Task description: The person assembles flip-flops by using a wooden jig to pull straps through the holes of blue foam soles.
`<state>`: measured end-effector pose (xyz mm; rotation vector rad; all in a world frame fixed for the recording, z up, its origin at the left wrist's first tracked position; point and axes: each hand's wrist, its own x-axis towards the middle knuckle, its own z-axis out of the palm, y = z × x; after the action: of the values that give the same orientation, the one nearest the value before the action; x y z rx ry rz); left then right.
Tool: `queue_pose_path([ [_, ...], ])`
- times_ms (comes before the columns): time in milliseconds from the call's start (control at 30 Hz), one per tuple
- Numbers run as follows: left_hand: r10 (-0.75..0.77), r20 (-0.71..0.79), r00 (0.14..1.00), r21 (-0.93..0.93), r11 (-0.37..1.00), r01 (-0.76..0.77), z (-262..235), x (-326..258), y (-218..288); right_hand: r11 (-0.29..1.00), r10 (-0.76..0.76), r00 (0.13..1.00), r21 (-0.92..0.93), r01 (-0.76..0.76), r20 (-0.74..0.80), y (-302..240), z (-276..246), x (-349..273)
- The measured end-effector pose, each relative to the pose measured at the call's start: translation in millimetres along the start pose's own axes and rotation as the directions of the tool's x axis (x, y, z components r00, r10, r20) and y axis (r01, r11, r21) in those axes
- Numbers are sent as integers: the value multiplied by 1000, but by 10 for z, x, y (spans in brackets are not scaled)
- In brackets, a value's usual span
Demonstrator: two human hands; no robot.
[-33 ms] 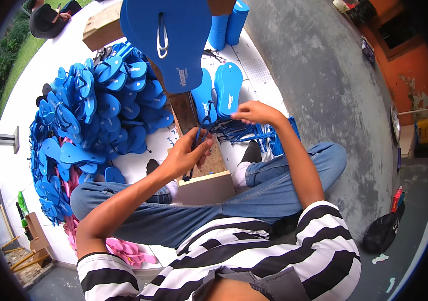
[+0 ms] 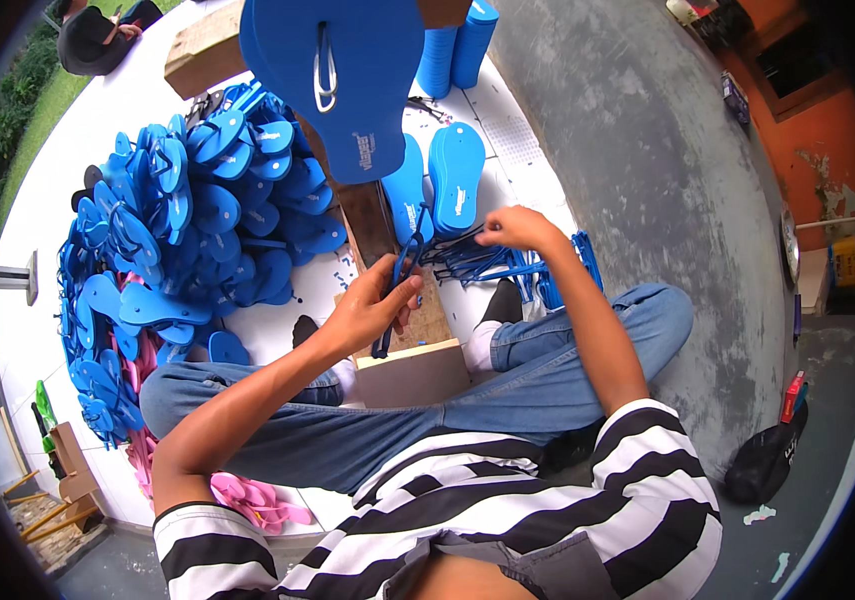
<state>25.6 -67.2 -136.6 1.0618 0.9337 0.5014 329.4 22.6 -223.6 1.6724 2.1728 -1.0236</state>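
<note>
My left hand (image 2: 377, 303) is closed around a dark blue flip-flop strap (image 2: 407, 258), whose ends stick out above and below the fingers. To its right, my right hand (image 2: 517, 230) hovers over loose blue straps (image 2: 492, 262) with fingers curled; whether anything is in them is hidden. Beyond my hands, a big blue sole (image 2: 337, 120) covers part of a wooden beam (image 2: 367, 222), and a silver metal loop (image 2: 324, 82) shows against its face. Two stacks of blue soles (image 2: 455, 180) lie near my right hand.
A large heap of blue flip-flops (image 2: 217, 210) fills the left side, with pink flip-flops (image 2: 259, 503) by my left knee. A wooden block (image 2: 412, 374) sits between my legs. Rolled blue soles (image 2: 457, 55) stand farther back. Another person (image 2: 97, 40) sits far left.
My right hand has drawn slightly right, away from the sole stack, and its fingers are more curled. The strap in my left hand has tilted a little.
</note>
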Motion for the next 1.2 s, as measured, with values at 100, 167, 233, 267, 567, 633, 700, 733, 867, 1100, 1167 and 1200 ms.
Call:
queue_pose_path([
  [100, 17, 24, 1000, -21, 1000, -16, -61, -4, -346, 951, 162, 987, -271, -151, 17, 379, 777, 225],
  [167, -48, 28, 998, 3, 999, 48, -67, -46, -568, 930, 150, 989, -341, -138, 8, 366, 1204, 217],
  [233, -94, 30, 995, 63, 994, 92, -61, -78, -734, 884, 135, 989, -442, -149, -63, 365, 1545, 194],
  [267, -71, 7, 997, 111, 991, 70, -39, -96, -799, 869, 120, 979, -459, -184, -165, 418, 1662, 209],
  [567, -254, 105, 961, 339, 918, 205, -51, -6, -1132, 965, 158, 987, -204, -163, -39, 265, 533, 178],
  [633, -154, 94, 983, 192, 972, 134, 78, 65, -1255, 993, 88, 990, -65, -96, -113, 305, 165, 33],
  [700, -97, 66, 993, 131, 988, 88, 217, 205, -1276, 948, 118, 988, 307, -84, -96, 401, -154, -166],
  [733, -71, 47, 996, 102, 993, 65, 280, 275, -1291, 813, 176, 984, 563, -146, 1, 370, -329, -282],
  [867, 18, 46, 999, 33, 999, -19, 526, 622, -1388, 662, 286, 958, 725, -190, -10, 134, -816, -804],
  [1100, 174, 51, 983, 352, 918, -181, 909, 1093, -1390, 567, 247, 917, 814, 126, -314, 217, -1174, -1343],
  [1167, 408, -7, 913, 364, 851, -378, 1019, 1242, -1541, 376, 106, 906, 860, 345, -410, 140, -1234, -1471],
  [1200, 481, -4, 877, 426, 794, -434, 994, 1316, -1699, 263, 39, 885, 859, 439, -464, 68, -1270, -1517],
])
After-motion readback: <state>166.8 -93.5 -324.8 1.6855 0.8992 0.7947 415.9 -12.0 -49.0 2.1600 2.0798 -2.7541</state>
